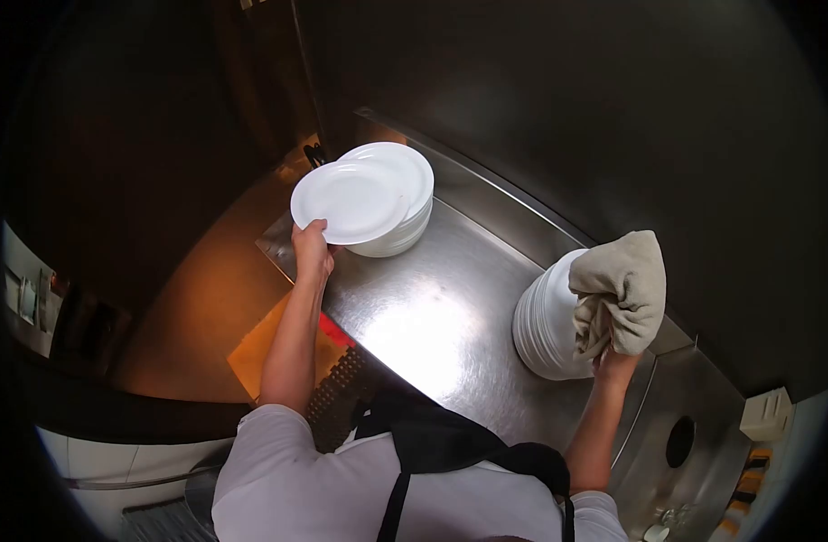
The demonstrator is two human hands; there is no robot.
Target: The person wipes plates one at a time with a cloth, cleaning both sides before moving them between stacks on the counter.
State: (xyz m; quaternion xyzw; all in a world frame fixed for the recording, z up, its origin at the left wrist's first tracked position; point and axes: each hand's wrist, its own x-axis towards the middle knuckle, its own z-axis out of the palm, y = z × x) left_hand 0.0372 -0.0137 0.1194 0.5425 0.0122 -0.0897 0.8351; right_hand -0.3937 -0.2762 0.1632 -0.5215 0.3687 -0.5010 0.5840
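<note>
A white plate point(350, 199) is pinched at its near rim by my left hand point(313, 248), thumb on top. It overlaps a stack of white plates point(405, 237) at the counter's left end. On the right, my right hand point(612, 359) is closed on a beige cloth point(623, 285), which bunches up and hides most of the fingers. That cloth covers part of a taller stack of white plates point(547, 330).
Both stacks stand on a stainless steel counter point(486, 271) with a raised back edge against a dark wall. An orange-yellow panel point(262, 348) lies below its left front edge. A round dark hole point(680, 442) shows in the steel surface at right, near a beige box point(765, 414).
</note>
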